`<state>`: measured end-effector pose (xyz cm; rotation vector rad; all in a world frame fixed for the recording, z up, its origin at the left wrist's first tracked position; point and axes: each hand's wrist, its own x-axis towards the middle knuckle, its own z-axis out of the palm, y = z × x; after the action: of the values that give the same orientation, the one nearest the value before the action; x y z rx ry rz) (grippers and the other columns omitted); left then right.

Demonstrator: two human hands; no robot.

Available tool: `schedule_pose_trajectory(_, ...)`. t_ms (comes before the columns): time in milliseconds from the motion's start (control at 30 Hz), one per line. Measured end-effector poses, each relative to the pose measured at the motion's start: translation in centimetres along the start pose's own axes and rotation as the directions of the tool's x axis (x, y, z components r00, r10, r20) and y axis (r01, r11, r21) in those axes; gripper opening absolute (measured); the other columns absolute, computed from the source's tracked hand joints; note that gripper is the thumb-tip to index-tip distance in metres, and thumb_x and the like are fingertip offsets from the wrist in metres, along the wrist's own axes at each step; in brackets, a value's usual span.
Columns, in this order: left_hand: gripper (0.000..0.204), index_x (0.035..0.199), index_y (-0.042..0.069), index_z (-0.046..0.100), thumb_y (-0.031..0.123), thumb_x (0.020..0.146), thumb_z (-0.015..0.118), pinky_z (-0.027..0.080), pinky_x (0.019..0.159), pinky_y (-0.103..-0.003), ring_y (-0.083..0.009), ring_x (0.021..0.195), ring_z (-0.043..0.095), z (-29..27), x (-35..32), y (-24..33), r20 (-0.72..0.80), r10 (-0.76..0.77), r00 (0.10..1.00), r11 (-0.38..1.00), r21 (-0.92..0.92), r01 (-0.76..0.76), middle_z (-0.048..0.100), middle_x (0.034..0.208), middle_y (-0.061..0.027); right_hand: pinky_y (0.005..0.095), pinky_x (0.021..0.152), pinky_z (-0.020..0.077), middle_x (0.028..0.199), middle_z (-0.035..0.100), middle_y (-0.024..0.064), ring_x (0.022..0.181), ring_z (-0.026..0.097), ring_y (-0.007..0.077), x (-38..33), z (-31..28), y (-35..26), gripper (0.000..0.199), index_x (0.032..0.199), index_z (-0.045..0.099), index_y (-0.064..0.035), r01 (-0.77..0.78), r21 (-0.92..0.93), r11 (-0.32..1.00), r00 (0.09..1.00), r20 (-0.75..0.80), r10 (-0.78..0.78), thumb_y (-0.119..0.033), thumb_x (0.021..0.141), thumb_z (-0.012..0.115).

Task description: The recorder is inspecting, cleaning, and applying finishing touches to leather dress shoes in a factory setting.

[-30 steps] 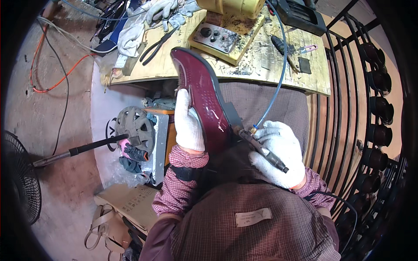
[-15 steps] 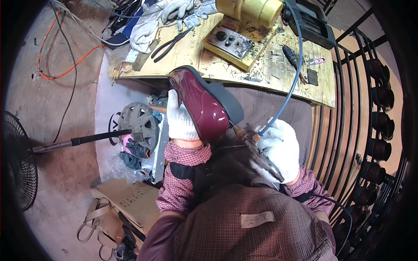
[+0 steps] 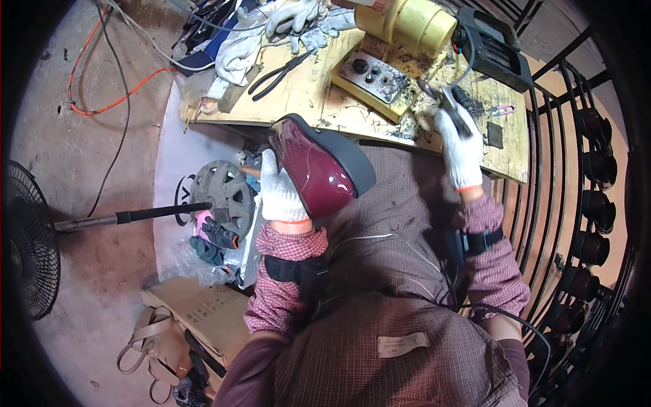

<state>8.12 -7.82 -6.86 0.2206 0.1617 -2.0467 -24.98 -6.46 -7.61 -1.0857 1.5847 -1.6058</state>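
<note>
My left hand (image 3: pixel 281 193), in a white knit glove, is closed round a glossy burgundy shoe (image 3: pixel 319 166). The shoe is tilted over my lap, with its thick black sole (image 3: pixel 349 156) turned up and to the right. My gloved right hand (image 3: pixel 461 139) reaches over the bench's near edge, closed on a slim metal hand tool (image 3: pixel 458 117). The tool's far end lies beside the yellow machine's base, and a blue hose (image 3: pixel 469 64) curves close by. Its exact kind is unclear. Next to that hand lies a dark-wrapped tool (image 3: pixel 468 102).
On the wooden bench (image 3: pixel 291 105) are black-handled pliers (image 3: pixel 281 74), white gloves (image 3: pixel 291 20) and a yellow machine (image 3: pixel 410 27) with a control panel. A black rack (image 3: pixel 539 224) with dark shoes stands right. A fan (image 3: pixel 30 241) and cardboard box (image 3: pixel 203 308) are left.
My right hand has moved forward from the shoe's sole to the bench, carrying the metal tool. My left hand keeps the shoe in nearly the same place. The view has shifted slightly.
</note>
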Motion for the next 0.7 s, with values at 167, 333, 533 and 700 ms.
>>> schedule_pose_trajectory(167, 0.065, 0.153, 0.009, 0.054, 0.056, 0.108, 0.05, 0.044, 0.116, -0.054, -0.0352, 0.132, 0.06, 1.3, -0.4, -1.2, -0.024, 0.047, 0.999, 0.993, 0.109, -0.044, 0.063, 0.146, -0.0142, 0.0432, 0.1, 0.0528, 0.128, 0.071, 0.0232, 0.118, 0.069, 0.0367, 0.9, -0.6, 0.2, 0.04, 0.133, 0.068, -0.0051, 0.044, -0.489, 0.871, 0.995, 0.104, 0.008, -0.028, 0.102, 0.065)
schedule_pose_trajectory(333, 0.062, 0.15, 0.011, 0.057, 0.054, 0.106, 0.055, 0.046, 0.115, -0.053, -0.0352, 0.13, 0.061, 2.2, -1.0, -2.5, -0.039, 0.081, 0.996, 0.975, 0.209, -0.071, 0.065, 0.144, -0.0144, 0.0443, 0.109, 0.05, 0.141, 0.066, 0.0215, 0.127, 0.065, 0.0374, -1.9, -5.4, 1.4, 0.043, 0.14, 0.066, -0.0074, 0.23, -0.776, 0.587, 0.931, -0.001, -0.365, -0.02, 0.099, 0.066)
schedule_pose_trajectory(533, 0.068, 0.151, 0.01, 0.053, 0.06, 0.104, 0.054, 0.047, 0.112, -0.058, -0.0387, 0.126, 0.062, 2.9, -0.7, -4.6, -0.07, -0.04, 0.997, 0.998, 0.038, 0.043, 0.063, 0.141, -0.0172, 0.0476, 0.086, 0.0561, 0.111, 0.074, 0.015, 0.099, 0.072, 0.0349, -0.2, -8.6, 3.4, 0.046, 0.14, 0.061, -0.0144, 0.064, -0.992, 0.11, 0.987, 0.047, -0.154, -0.032, 0.098, 0.068)
schedule_pose_trajectory(700, 0.064, 0.146, 0.009, 0.059, 0.058, 0.107, 0.05, 0.049, 0.11, -0.057, -0.0385, 0.124, 0.064, 2.8, -0.2, -6.3, -0.15, 0.101, 0.984, 0.984, 0.164, -0.076, 0.068, 0.136, -0.0165, 0.0508, 0.081, 0.0588, 0.098, 0.076, 0.0175, 0.09, 0.075, 0.0376, 3.0, -8.9, 2.2, 0.039, 0.128, 0.068, -0.014, 0.169, -0.983, 0.073, 0.984, 0.165, -0.062, -0.033, 0.095, 0.069)
